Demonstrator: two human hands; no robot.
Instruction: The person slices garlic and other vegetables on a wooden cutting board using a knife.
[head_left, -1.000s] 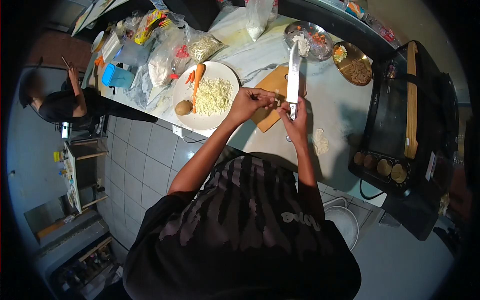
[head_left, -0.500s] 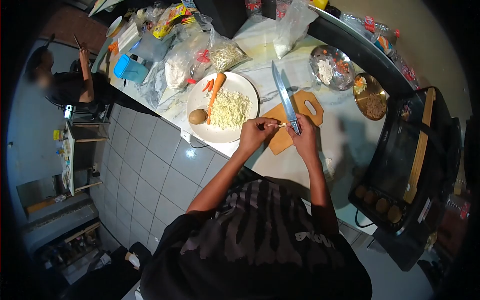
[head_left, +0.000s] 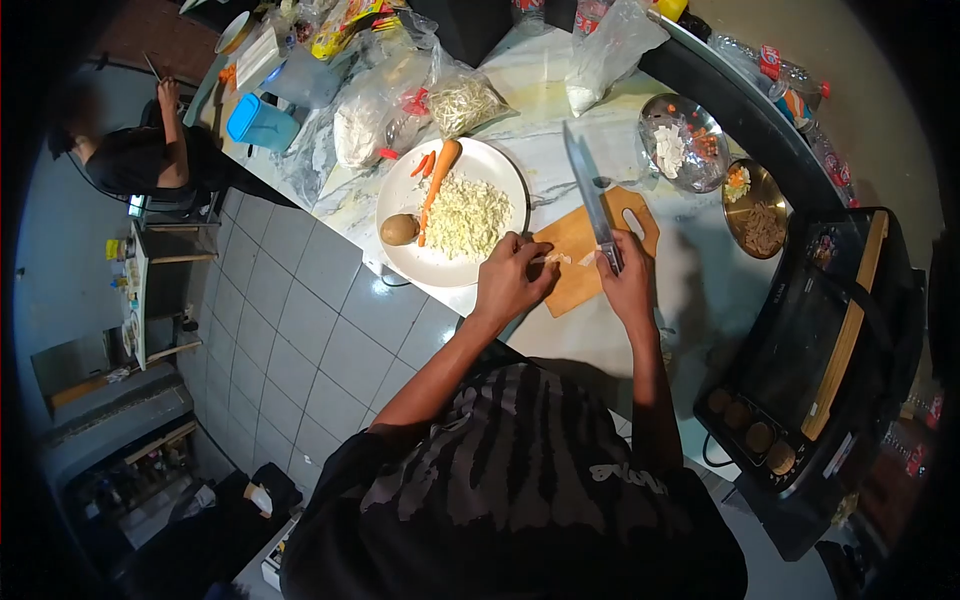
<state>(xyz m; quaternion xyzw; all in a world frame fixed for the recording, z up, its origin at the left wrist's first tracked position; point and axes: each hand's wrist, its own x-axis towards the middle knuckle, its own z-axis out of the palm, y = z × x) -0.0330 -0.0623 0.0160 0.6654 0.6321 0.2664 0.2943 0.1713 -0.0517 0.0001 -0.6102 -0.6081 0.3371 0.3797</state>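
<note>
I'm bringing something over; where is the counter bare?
Two patches look bare: between the plate and the tall clear bag, and between the cutting board and the black oven. The far left is crowded with plastic bags and a blue container.

Ahead-left of the left hand, the plate bears chopped pieces, carrot and potato. The cutting board lies under both hands' fingers. Ahead-right of the right hand sit two dishes; the oven stands to that hand's right.
</note>
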